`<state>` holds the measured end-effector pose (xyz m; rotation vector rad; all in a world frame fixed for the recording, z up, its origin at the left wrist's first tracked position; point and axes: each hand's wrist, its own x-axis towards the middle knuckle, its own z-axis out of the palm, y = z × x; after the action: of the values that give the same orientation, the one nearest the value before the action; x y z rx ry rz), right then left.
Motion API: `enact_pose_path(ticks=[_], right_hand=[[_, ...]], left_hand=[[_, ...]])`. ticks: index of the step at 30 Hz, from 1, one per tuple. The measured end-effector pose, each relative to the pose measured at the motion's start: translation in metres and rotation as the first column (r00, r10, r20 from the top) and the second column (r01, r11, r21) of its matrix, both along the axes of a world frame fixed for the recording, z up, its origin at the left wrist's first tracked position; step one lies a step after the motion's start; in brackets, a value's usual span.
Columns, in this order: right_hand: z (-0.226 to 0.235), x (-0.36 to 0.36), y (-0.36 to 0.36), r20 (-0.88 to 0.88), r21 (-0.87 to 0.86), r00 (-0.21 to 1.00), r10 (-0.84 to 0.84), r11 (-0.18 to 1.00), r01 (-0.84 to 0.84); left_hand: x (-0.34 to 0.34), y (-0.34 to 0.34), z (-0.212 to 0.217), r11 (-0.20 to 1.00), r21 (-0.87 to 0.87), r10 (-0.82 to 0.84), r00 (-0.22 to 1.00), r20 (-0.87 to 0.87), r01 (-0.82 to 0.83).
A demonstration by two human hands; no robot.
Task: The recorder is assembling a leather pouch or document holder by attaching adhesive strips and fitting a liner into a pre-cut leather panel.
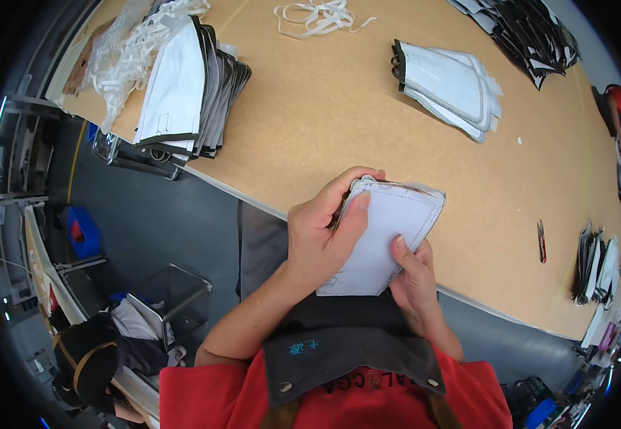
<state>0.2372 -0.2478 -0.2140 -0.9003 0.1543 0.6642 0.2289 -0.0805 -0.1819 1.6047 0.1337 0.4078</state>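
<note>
Close to my body, at the table's near edge, I hold a white sewn panel (396, 214) with a dashed line along its border. It looks layered at the top left, where a thin dark edge shows. My left hand (321, 229) grips its left side, thumb on the face and fingers behind. The right hand (414, 275) pinches the lower right edge, thumb on top. Further left lies a thick stack of white and grey panels (171, 93) with black edging. A smaller stack of similar white panels (446, 86) rests at the far right.
On the tan table (310, 114) are loose white strips (321, 17), a tangle of white strips (128, 64), a black pile (528, 36), red-handled snips (542, 243) and black-and-white pieces (595, 266). A metal-framed stool (182, 293) stands lower left; a person (85, 357) sits nearby.
</note>
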Motion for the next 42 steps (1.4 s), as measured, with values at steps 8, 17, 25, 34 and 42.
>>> enact_pose_path(ticks=[8,17,25,34,42], right_hand=[[0.001,-0.001,-0.003,0.024,-0.015,0.999,0.036,0.999,-0.036],[0.001,-0.001,-0.004,-0.009,0.011,0.999,0.044,0.999,-0.043],[0.002,0.0,-0.002,-0.025,0.003,0.999,0.035,0.999,-0.035],[0.003,0.0,0.0,0.017,-0.033,1.0,0.014,0.999,-0.013],[0.005,0.001,0.0,0.017,-0.032,0.999,0.045,0.998,-0.045]], left_hand=[[-0.001,0.002,0.014,0.988,-0.147,-0.064,0.993,-0.095,0.049],[-0.001,-0.004,0.007,0.999,-0.038,0.015,1.0,0.01,-0.014],[0.0,-0.007,0.007,0.991,0.109,0.074,0.996,0.044,-0.078],[-0.001,-0.008,0.001,0.909,0.384,0.141,0.986,0.089,-0.164],[-0.003,-0.004,-0.002,0.97,0.215,0.106,0.994,0.031,-0.11]])
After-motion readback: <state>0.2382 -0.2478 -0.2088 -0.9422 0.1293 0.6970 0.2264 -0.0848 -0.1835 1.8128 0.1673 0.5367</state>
